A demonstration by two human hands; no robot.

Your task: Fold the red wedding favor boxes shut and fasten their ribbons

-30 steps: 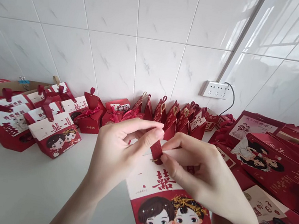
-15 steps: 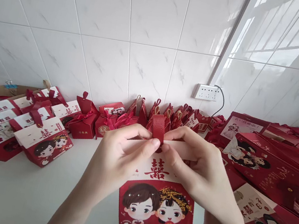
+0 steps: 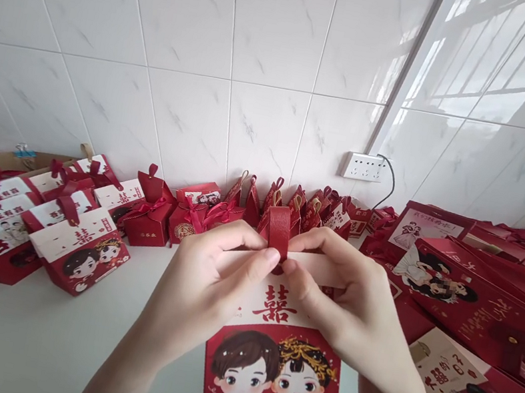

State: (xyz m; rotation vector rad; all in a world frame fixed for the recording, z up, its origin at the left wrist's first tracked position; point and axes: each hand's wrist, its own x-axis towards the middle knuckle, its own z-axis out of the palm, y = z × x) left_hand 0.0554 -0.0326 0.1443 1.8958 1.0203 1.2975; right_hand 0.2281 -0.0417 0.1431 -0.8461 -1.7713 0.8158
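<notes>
A red and cream gift box with two cartoon faces hangs upright between my hands at the lower centre. A dark red strap loop stands up from its top edge. My left hand pinches the top of the box from the left, its thumb against the base of the strap. From the right, my right hand pinches the same edge, thumb in front and fingers behind. Both thumb tips nearly meet at the strap. The fingertips behind the box are partly hidden.
Finished-looking boxes with ribbon handles stand at the left on the white table. Small red boxes line the tiled wall. Flat red cartons are piled at the right. A power strip is on the wall.
The view has tilted up slightly, so the background sits a little lower. Both hands keep hold of the box, and my thumbs are slightly higher against the strap's base.
</notes>
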